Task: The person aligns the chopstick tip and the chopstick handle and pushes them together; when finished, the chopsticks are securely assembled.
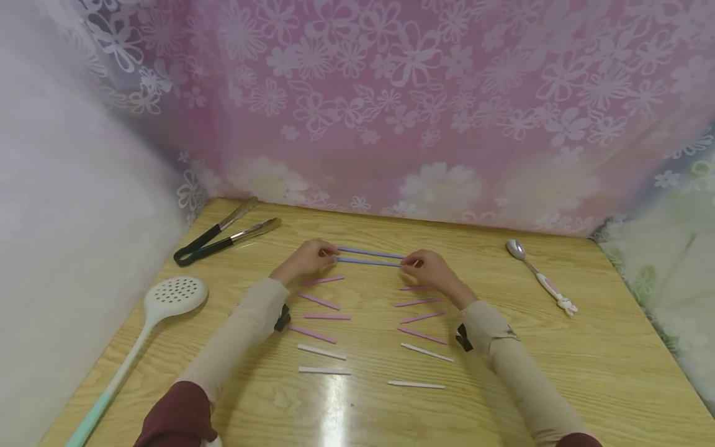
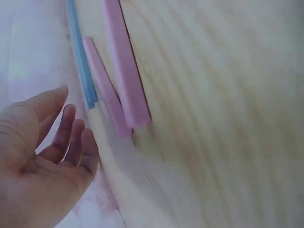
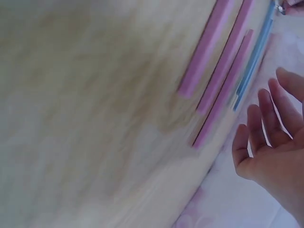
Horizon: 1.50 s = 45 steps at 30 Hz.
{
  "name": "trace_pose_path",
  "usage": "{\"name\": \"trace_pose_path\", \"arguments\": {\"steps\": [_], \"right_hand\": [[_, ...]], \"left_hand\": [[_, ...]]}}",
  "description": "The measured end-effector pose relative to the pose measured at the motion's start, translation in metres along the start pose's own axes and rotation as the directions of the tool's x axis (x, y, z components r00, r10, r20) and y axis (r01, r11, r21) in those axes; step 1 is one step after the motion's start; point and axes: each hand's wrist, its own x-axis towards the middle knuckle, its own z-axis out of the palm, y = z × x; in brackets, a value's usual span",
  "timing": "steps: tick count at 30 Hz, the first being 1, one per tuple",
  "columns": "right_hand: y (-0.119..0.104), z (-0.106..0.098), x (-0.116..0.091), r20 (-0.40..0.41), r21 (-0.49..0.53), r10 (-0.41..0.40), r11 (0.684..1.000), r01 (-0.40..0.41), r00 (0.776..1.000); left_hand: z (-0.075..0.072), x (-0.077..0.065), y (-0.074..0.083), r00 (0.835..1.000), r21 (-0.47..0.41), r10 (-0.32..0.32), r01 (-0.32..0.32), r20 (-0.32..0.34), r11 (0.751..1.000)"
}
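Note:
Two thin blue sticks (image 1: 368,261) lie side by side across the far middle of the table. At their left ends is my left hand (image 1: 310,257); in the left wrist view its thumb and loosely bent fingers (image 2: 71,154) stand apart, with the blue stick ends (image 2: 89,97) just beyond the fingertips. My right hand (image 1: 431,269) is at the right ends. The right wrist view shows its fingers (image 3: 270,128) spread and relaxed beside the blue sticks (image 3: 244,85). Just nearer than the hands, several pink sticks (image 1: 327,317) form a left column and more pink sticks (image 1: 419,303) a right one.
White sticks (image 1: 324,370) lie below the pink ones, in both columns. Black-handled tongs (image 1: 209,242) and a pale slotted skimmer (image 1: 174,297) are on the left. A spoon with a rabbit handle (image 1: 547,282) lies right. A flowered pink cloth (image 1: 391,143) hangs behind the wooden table (image 1: 586,372).

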Motion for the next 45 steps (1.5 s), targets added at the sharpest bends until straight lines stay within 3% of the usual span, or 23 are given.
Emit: {"name": "trace_pose_path", "arguments": {"steps": [7,11,28,34,40,45], "right_hand": [[0.012,-0.006,-0.021,0.086,0.012,0.021,1.0,-0.022,0.996],[0.02,-0.004,-0.026,0.117,0.027,0.023,0.999,-0.026,0.993],[0.027,-0.002,-0.026,0.095,0.027,0.026,0.999,-0.029,0.995],[0.023,-0.002,-0.03,0.073,0.023,0.027,0.999,-0.029,0.997],[0.006,0.006,-0.029,-0.029,0.041,-0.062,0.997,0.063,0.998],[-0.013,0.013,-0.03,-0.082,0.124,-0.112,0.985,0.121,0.99]], "left_hand": [[-0.004,-0.028,-0.005,0.997,-0.02,0.007,-0.006,0.083,1.0],[-0.001,-0.035,-0.008,0.993,-0.012,-0.005,0.006,0.114,1.0],[0.007,-0.037,-0.01,0.995,0.017,0.024,-0.026,0.1,1.0],[0.006,-0.035,-0.007,0.994,0.048,0.07,-0.074,0.082,0.996],[0.006,-0.036,0.006,0.991,0.054,0.116,-0.12,0.07,0.991],[0.01,-0.035,0.019,0.987,0.058,0.15,-0.153,0.057,0.986]]}}
